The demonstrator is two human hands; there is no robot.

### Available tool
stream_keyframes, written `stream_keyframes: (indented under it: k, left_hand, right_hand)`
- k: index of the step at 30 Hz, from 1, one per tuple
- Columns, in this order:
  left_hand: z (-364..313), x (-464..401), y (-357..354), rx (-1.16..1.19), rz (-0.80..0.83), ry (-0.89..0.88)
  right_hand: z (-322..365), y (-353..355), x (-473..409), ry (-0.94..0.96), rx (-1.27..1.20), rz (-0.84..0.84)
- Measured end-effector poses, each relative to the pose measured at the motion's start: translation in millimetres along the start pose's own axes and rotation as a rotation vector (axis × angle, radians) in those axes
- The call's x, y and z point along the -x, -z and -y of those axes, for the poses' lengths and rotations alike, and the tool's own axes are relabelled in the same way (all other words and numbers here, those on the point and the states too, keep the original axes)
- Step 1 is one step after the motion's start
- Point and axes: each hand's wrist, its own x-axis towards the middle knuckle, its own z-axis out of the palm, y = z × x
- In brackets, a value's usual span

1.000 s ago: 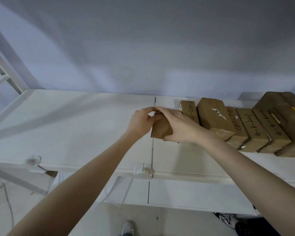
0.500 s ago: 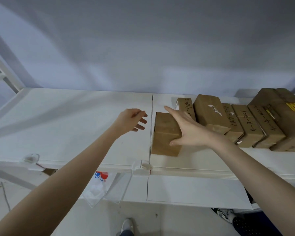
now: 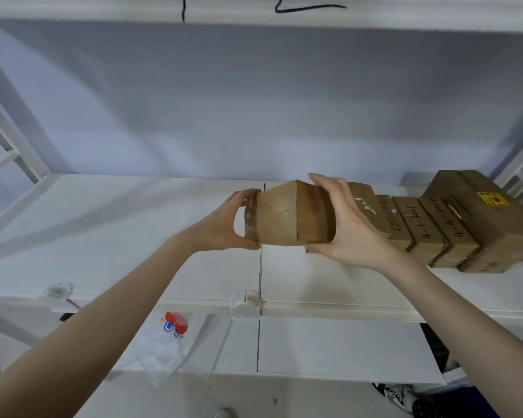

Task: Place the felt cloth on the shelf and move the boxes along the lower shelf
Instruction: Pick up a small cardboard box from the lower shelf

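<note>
A: Where was the plain brown cardboard box (image 3: 287,217)?

B: Between both hands, above the white lower shelf (image 3: 109,224), right over the seam between its two boards. It looked lifted and tilted, though I couldn't tell for sure that it was clear of the surface.

A: And the hands?

B: The left hand (image 3: 224,223) gripped the box's left end, fingers curled over the top and thumb under the lower edge. The right hand (image 3: 343,224) clasped the right end, fingers wrapped over the top and thumb beneath.

A: The other boxes?

B: A row of brown cardboard boxes with handwritten numbers (image 3: 417,227) stood side by side on the shelf to the right, just behind the right hand. At the far right sat a bigger brown box with a yellow sticker (image 3: 480,218), touching the row.

A: Anything below?

B: A clear plastic sleeve with a red and blue print (image 3: 175,339) hung from the shelf's front edge.
</note>
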Motion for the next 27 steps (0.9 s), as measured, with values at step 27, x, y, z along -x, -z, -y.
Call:
stream_keyframes:
  k: [27]
  left_hand:
    - [-123.7, 127.4, 75.8, 0.255, -0.061, -0.108]
  right_hand:
    - [94.0, 70.7, 39.6, 0.154, -0.039, -0.237]
